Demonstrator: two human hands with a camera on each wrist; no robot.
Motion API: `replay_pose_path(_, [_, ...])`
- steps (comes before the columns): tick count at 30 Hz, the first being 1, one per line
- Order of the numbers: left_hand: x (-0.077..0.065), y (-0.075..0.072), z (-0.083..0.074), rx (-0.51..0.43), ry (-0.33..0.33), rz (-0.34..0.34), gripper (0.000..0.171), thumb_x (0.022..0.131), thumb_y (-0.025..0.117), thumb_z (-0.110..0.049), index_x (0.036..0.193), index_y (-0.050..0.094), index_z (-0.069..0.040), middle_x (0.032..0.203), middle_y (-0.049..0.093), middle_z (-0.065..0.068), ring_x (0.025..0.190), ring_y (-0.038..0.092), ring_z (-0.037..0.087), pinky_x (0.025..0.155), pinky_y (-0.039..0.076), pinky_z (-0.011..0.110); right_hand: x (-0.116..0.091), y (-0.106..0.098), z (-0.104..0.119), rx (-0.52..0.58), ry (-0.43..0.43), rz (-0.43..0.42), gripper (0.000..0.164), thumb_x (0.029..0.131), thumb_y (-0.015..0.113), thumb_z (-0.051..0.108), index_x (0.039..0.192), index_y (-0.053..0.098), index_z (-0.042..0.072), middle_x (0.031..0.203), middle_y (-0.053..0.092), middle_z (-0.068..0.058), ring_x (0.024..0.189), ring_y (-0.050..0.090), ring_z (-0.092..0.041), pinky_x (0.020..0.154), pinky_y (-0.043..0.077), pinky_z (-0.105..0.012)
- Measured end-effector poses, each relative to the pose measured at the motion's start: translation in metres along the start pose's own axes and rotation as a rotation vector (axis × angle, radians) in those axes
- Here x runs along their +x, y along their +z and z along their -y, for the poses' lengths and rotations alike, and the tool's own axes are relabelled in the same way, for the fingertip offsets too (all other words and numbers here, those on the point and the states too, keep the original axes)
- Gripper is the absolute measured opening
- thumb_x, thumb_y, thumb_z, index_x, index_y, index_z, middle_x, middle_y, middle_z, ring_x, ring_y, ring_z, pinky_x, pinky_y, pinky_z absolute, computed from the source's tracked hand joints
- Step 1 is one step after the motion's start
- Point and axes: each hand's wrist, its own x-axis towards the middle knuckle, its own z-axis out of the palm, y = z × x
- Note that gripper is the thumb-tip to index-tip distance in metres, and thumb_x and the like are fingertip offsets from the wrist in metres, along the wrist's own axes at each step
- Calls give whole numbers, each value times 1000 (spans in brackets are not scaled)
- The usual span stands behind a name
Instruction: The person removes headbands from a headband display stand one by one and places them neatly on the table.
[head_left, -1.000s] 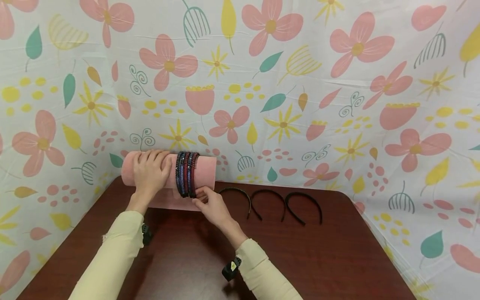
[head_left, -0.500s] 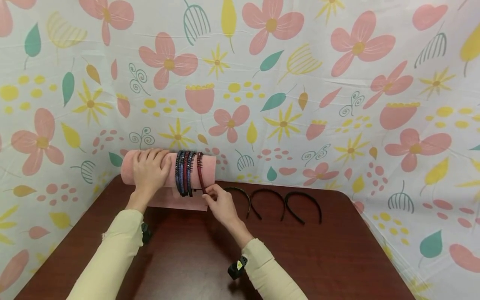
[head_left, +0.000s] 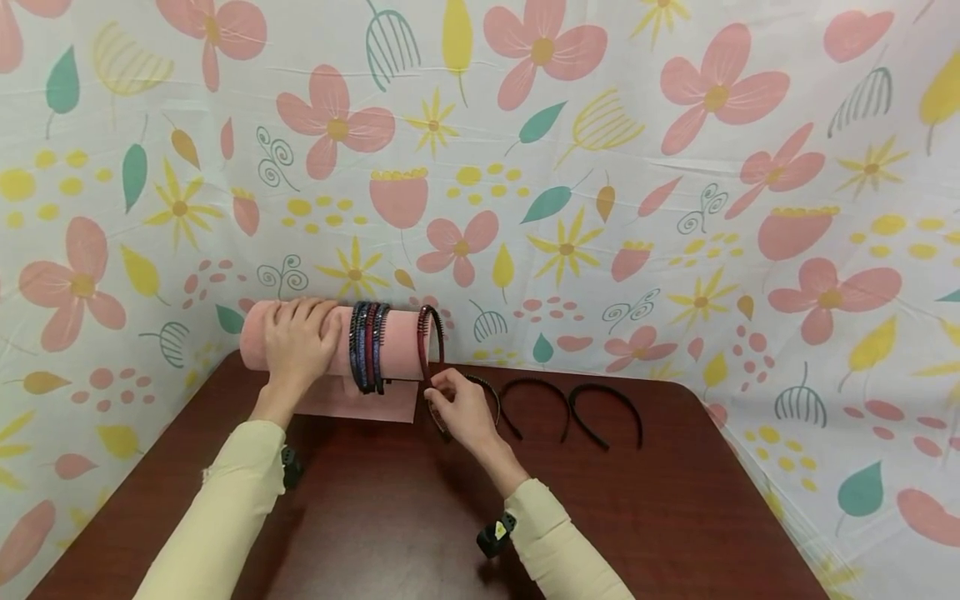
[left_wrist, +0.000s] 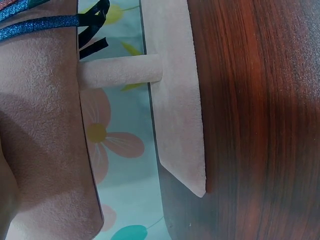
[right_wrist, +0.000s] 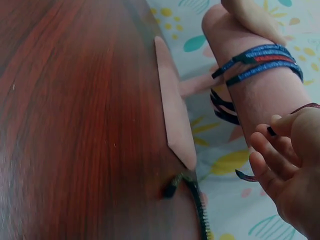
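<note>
A pink plush headband stand (head_left: 402, 346), a padded roll on a post and flat base, stands at the back left of the table. My left hand (head_left: 298, 340) grips the left part of its roll from above, fingers curved over the top. Several blue and red glittery headbands (head_left: 367, 350) sit round the roll's middle. At the roll's right end, my right hand (head_left: 463, 410) pinches a dark red toothed headband (head_left: 423, 343) near one tip. That headband stands upright, its far arm past the roll's end. In the right wrist view, the hand partly hides the red headband (right_wrist: 309, 106).
Two black headbands, a middle one (head_left: 536, 382) and a right one (head_left: 607, 388), lie on the dark wood table (head_left: 637, 517). Another dark toothed headband (head_left: 491, 396) lies partly behind my right hand. A flower-printed cloth (head_left: 465, 125) hangs round the back and sides.
My right hand has drawn the red headband rightward, away from the others on the roll to its right end. My left hand has kept its place.
</note>
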Motion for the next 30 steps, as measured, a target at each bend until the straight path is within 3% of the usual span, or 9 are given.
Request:
replay_pose_path(14, [1,-2,-1,-15,-13,14,39,96,51,-39,109,74,-10,110,71,13,108,60,36,105,34,56,-9,-40,-21,-48,17,-37,18,94,68,21,108,66,10,96,74,-3,79,73,-16,65,55,-24])
replay_pose_path(30, [0,1,0,-6,4,-16,39,96,52,-39,107,75,-10,108,72,12,105,61,36,103,35,56,-22,-84,-47,-194,21,-68,18,94,68,25,109,67,14,98,75,0,85,71,-15,70,56,-31])
